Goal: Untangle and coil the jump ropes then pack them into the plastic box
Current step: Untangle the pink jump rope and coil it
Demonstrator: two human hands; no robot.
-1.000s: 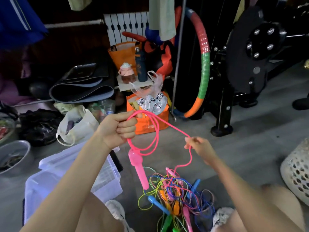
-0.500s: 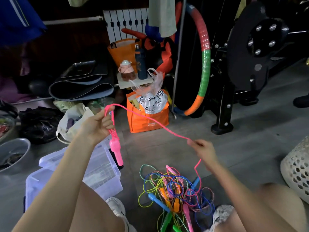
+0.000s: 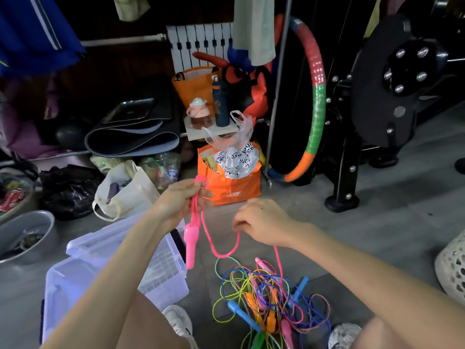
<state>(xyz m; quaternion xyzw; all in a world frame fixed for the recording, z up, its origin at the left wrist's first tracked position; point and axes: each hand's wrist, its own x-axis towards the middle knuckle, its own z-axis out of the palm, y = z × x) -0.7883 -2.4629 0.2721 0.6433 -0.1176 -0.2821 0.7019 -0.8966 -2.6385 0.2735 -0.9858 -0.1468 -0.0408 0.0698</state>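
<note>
My left hand (image 3: pixel 180 201) pinches folded loops of a pink jump rope (image 3: pixel 218 250), whose pink handle (image 3: pixel 190 241) hangs below the hand. The cord sags in a U and rises to my right hand (image 3: pixel 261 224), which pinches it, then drops toward the floor. There lies a tangled pile of jump ropes (image 3: pixel 271 298) in blue, green, yellow, orange and pink, between my feet. The clear plastic box (image 3: pixel 161 270) stands open on the floor under my left forearm, its lid (image 3: pixel 100 243) tilted up behind it.
An orange bag (image 3: pixel 234 190) with a plastic bag in it stands beyond my hands. A striped hoop (image 3: pixel 317 102) and black gym machine (image 3: pixel 352 152) are at the right, a white mesh basket (image 3: pixel 453 268) at far right, and metal bowls (image 3: pixel 25 235) and bags at the left.
My hands have come together: the left moved right with the gathered loops, the right moved up and left, and the taut pink cord between them now sags in a short loop.
</note>
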